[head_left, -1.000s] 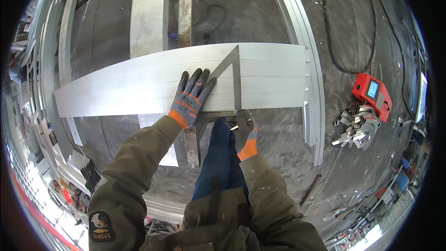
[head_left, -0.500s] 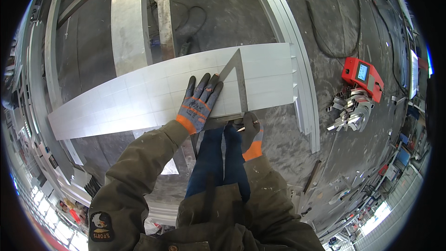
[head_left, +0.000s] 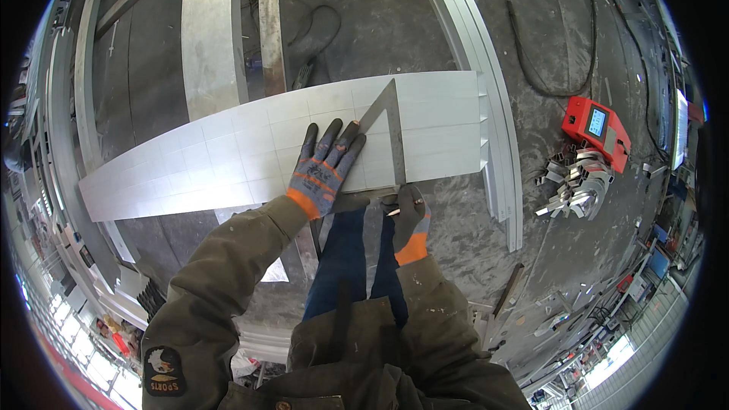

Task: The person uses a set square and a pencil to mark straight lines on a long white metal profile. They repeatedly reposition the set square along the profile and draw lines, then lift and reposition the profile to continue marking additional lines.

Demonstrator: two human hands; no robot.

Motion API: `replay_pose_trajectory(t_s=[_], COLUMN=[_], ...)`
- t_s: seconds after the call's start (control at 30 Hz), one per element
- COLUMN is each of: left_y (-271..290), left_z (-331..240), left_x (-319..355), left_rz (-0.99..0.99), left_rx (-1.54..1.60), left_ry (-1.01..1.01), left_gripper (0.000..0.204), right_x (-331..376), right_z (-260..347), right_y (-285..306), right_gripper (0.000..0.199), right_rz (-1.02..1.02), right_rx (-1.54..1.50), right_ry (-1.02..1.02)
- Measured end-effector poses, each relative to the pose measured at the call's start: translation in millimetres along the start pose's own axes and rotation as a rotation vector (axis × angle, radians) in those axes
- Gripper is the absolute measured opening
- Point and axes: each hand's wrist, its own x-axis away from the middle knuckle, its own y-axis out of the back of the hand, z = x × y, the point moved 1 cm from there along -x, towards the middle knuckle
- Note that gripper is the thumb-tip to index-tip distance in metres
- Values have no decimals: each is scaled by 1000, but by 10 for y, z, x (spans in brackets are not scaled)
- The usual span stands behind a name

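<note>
A long, pale metal panel marked with grid lines lies across in front of me. On it rests a metal triangle square, its lower corner at the panel's near edge. My left hand, in a grey and orange glove, lies flat with fingers spread, pressing on the panel and the slanted side of the square. At the square's lower corner is my right hand, gloved alike, its fingers closed round a thin pencil-like stick with a pale end. Part of the stick is hidden by the fingers.
Metal profiles run along the panel's right end, and a wide metal beam stretches away beyond it. To the right stand a red device with a screen and a pile of metal offcuts. A black cable loops on the floor.
My legs have moved apart a little below the panel. The view has shifted slightly. Both hands and the square stay practically where they were.
</note>
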Motion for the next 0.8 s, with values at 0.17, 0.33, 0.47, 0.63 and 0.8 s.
replay_pose_trajectory(t_s=[0.17,0.33,0.47,0.63,0.8], left_y=[-7,-5,-3,-12,-29], left_z=[-7,-11,-10,-12,2], left_x=[-5,-1,-3,0,9], left_rz=[-27,-36,-30,-36,-15], left_rx=[-44,-30,-28,-21,-55], left_ry=[3,3,-1,1,-8], left_gripper=[119,120,119,118,120], right_x=[95,108,91,29,30], right_z=[165,275,218,121,130], right_y=[-198,-243,-184,-85,-53], right_gripper=[24,28,28,21,23], right_rz=[-121,-91,-62,23,36], right_rx=[34,106,84,40,54], right_ry=[-35,-43,-11,-13,-24])
